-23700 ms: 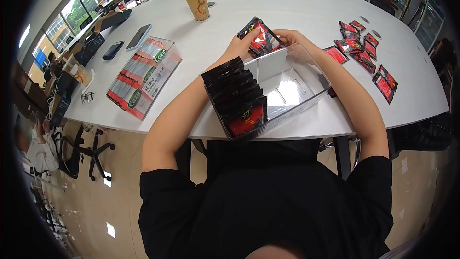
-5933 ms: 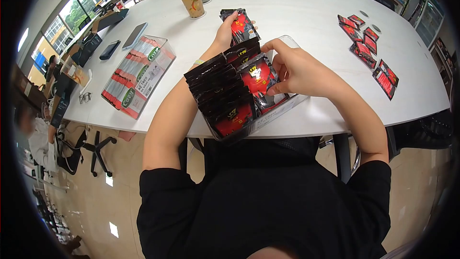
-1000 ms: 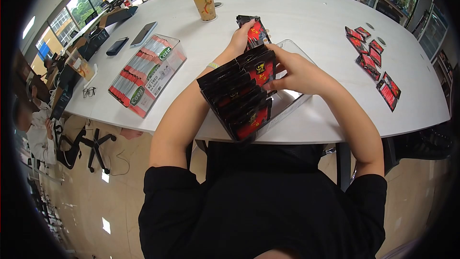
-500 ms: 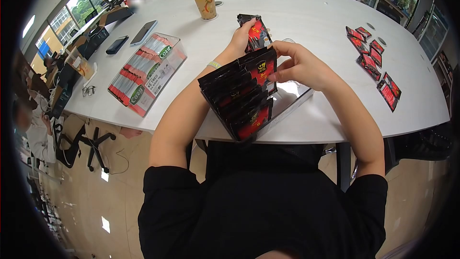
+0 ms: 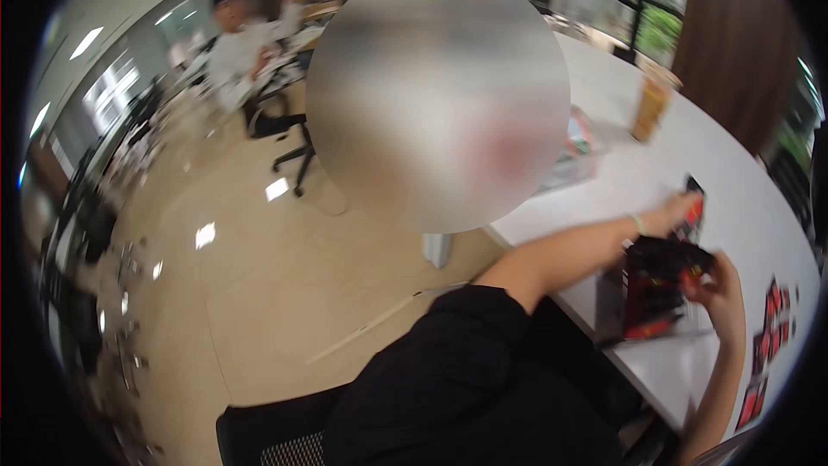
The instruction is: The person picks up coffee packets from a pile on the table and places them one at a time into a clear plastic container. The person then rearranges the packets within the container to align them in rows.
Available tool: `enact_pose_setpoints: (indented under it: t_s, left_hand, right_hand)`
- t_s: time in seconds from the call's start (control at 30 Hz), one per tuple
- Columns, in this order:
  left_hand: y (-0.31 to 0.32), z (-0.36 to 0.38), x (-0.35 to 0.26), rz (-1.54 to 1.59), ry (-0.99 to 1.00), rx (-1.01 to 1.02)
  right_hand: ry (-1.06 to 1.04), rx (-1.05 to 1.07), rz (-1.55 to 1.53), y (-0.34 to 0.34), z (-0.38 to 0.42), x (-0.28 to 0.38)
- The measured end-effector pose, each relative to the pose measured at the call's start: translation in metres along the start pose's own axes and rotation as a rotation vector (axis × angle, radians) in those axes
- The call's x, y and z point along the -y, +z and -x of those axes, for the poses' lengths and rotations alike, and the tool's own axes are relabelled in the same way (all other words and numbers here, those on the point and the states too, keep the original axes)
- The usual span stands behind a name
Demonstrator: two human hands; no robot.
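My left hand (image 5: 671, 216) holds black-and-red sachets (image 5: 693, 209) above the white table, beyond an upright cluster of similar sachets (image 5: 653, 293). These stand in a clear box (image 5: 611, 300) near the table edge. At the right side of the cluster, my right hand (image 5: 720, 286) has its fingers bent against a black-and-red sachet. Motion blur hides the exact finger contact. More sachets (image 5: 763, 349) lie in a loose column on the table, to the right of my right hand.
A cup of orange drink (image 5: 652, 108) stands toward the far side of the table (image 5: 617, 198). A clear box of sticks (image 5: 576, 160) is partly hidden by a large blurred circle. At upper left, a person in white (image 5: 235, 59) is near an office chair (image 5: 289, 128).
The view has swung left, so the table, box and both hands appear farther right and blurred. My left hand still holds sachets, and my right hand remains at the boxed ones.
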State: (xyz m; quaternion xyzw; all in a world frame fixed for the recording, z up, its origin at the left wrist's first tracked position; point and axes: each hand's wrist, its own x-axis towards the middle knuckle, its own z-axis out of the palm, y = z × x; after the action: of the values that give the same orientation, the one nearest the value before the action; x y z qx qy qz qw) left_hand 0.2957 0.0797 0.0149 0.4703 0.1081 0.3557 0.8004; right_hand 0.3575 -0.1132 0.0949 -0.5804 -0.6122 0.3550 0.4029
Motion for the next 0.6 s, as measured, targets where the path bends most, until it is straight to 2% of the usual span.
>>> enact_pose_setpoints:
  t_s: [0.03,0.13,0.23,0.3,0.33,0.37,0.4,0.43,0.5,0.57,0.6]
  left_hand:
    - [-0.006,-0.016,0.013,-0.081,0.094,0.014]
    - [0.001,-0.010,0.006,-0.082,0.117,-0.093]
    - [-0.001,-0.013,0.008,-0.066,0.074,-0.015]
    - [-0.005,-0.020,0.013,-0.118,0.150,0.008]
    - [-0.012,-0.030,0.016,-0.204,0.134,-0.030]
    - [-0.003,-0.008,0.002,-0.244,0.180,-0.027]
    - [-0.012,-0.028,0.017,-0.212,0.232,0.004]
    - [-0.011,-0.024,0.012,-0.189,0.174,0.003]
    - [-0.010,-0.016,0.005,-0.076,0.057,0.011]
    - [-0.004,-0.015,0.005,-0.047,0.078,-0.081]
    - [-0.006,-0.016,0.003,-0.016,0.071,-0.057]
  right_hand:
    - [0.029,-0.023,-0.041,0.003,0.002,0.003]
    - [-0.042,-0.008,0.049,-0.001,-0.001,-0.002]
    - [-0.117,0.023,0.061,-0.001,-0.001,-0.009]
    - [-0.109,0.054,0.160,-0.003,-0.002,-0.007]
    - [-0.167,0.037,0.241,-0.001,-0.002,-0.006]
    - [-0.209,0.019,0.325,0.000,0.000,-0.008]
    - [-0.248,0.026,0.354,0.002,-0.002,-0.006]
    - [-0.282,0.029,0.384,0.004,-0.004,-0.005]
    - [-0.155,0.044,0.430,0.004,-0.004,0.004]
    - [-0.100,0.043,0.414,0.003,-0.006,0.007]
    - [-0.181,0.032,0.445,0.004,-0.009,0.003]
